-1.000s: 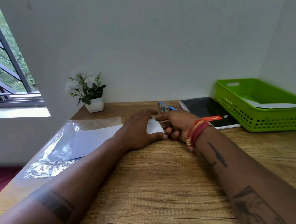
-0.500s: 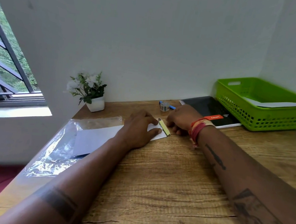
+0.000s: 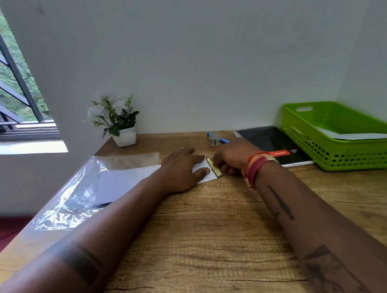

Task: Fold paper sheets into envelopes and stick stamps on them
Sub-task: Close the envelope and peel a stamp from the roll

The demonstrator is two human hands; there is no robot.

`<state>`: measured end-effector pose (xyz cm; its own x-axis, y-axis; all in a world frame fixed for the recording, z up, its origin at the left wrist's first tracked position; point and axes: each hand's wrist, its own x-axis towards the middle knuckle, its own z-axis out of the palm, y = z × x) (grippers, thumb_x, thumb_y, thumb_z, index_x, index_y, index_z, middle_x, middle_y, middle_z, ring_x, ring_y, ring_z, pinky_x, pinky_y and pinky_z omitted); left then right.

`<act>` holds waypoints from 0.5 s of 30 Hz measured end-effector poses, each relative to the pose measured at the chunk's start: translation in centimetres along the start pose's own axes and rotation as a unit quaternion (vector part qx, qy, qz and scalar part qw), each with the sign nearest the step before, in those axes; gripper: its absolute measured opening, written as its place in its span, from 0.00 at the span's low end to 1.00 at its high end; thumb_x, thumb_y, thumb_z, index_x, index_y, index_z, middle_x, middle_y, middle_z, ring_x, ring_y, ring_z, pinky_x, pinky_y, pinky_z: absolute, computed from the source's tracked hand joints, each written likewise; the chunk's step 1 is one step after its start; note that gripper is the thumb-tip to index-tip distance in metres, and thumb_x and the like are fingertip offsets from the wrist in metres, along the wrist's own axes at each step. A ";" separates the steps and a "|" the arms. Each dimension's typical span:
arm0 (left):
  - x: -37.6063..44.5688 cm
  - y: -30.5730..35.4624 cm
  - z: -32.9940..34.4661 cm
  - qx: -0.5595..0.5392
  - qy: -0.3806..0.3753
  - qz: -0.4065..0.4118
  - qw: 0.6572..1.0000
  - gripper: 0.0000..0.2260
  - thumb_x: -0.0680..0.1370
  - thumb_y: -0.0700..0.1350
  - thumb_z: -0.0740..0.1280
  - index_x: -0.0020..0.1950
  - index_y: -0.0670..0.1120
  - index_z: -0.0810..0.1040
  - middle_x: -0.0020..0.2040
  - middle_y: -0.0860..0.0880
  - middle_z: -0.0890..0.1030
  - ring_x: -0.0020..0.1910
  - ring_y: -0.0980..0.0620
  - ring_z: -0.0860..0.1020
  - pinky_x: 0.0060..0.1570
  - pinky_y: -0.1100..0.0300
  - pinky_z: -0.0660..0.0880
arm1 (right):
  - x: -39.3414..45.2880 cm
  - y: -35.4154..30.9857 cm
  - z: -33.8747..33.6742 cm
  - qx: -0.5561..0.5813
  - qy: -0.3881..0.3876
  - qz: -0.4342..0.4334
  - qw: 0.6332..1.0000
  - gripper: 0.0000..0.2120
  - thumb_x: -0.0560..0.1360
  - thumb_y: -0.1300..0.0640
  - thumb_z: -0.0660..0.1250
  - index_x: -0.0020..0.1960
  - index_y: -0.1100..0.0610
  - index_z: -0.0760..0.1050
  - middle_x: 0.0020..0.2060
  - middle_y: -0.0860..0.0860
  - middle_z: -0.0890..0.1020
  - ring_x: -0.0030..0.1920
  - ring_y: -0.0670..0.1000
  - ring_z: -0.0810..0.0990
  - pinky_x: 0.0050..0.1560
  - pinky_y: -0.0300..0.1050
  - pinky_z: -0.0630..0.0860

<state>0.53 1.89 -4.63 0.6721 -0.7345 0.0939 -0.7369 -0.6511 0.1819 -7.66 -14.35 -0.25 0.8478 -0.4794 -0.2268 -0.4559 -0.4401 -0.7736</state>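
A small folded white paper envelope (image 3: 205,174) lies on the wooden table (image 3: 214,232), mostly covered by my left hand (image 3: 182,167), which presses flat on it with straight fingers. A narrow yellow-green strip (image 3: 214,169) lies along the envelope's right edge. My right hand (image 3: 231,156) sits beside it with curled fingers at the strip; the fingertips are hidden, so its hold is unclear. A small roll of stamps or tape (image 3: 214,139) stands just behind my right hand.
A stack of white sheets (image 3: 124,182) on a clear plastic sleeve (image 3: 72,195) lies at the left. A potted plant (image 3: 118,121), blue pen (image 3: 223,140), black notebook (image 3: 271,142) and green basket (image 3: 346,138) holding paper line the back wall.
My right hand moved back off the envelope toward the roll, uncovering the yellow-green strip, then returned to the strip's edge. My left hand stayed pressed on the envelope.
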 end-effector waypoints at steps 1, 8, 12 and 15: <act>0.0 0.0 0.0 0.000 0.000 0.001 1.000 0.27 0.81 0.64 0.58 0.78 0.56 0.65 0.81 0.47 0.59 0.79 0.44 0.56 0.76 0.41 0.56 | -0.1 -0.1 0.0 0.009 0.004 0.002 1.000 0.06 0.69 0.63 0.71 0.45 0.64 0.82 0.33 0.56 0.83 0.28 0.52 0.78 0.30 0.42 0.76; -0.1 0.0 -0.1 -0.005 0.002 -0.001 1.000 0.27 0.81 0.64 0.59 0.77 0.56 0.66 0.81 0.47 0.59 0.78 0.43 0.58 0.75 0.41 0.58 | 0.0 -0.5 1.8 -0.107 0.098 -0.087 0.986 0.10 0.74 0.55 0.70 0.52 0.61 0.81 0.48 0.55 0.82 0.49 0.54 0.81 0.40 0.42 0.74; 0.0 0.0 0.0 -0.007 0.002 -0.003 1.000 0.27 0.81 0.64 0.59 0.78 0.56 0.66 0.81 0.47 0.60 0.78 0.43 0.58 0.75 0.41 0.58 | 0.1 -0.9 1.5 -0.118 0.068 -0.082 0.987 0.10 0.74 0.57 0.68 0.51 0.63 0.81 0.48 0.57 0.83 0.50 0.56 0.82 0.44 0.47 0.77; 0.0 -0.1 0.0 -0.009 0.002 0.002 1.000 0.27 0.81 0.64 0.59 0.78 0.56 0.66 0.81 0.47 0.60 0.78 0.43 0.58 0.75 0.42 0.58 | 0.4 -0.7 1.3 -0.098 0.058 -0.086 0.990 0.12 0.73 0.58 0.68 0.53 0.64 0.82 0.50 0.60 0.84 0.52 0.59 0.83 0.55 0.54 0.81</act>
<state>0.54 1.95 -4.63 0.6695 -0.7363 0.0985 -0.7382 -0.6446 0.1990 -6.65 -13.25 -0.53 0.8857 -0.4635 -0.0240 -0.3613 -0.6561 -0.6625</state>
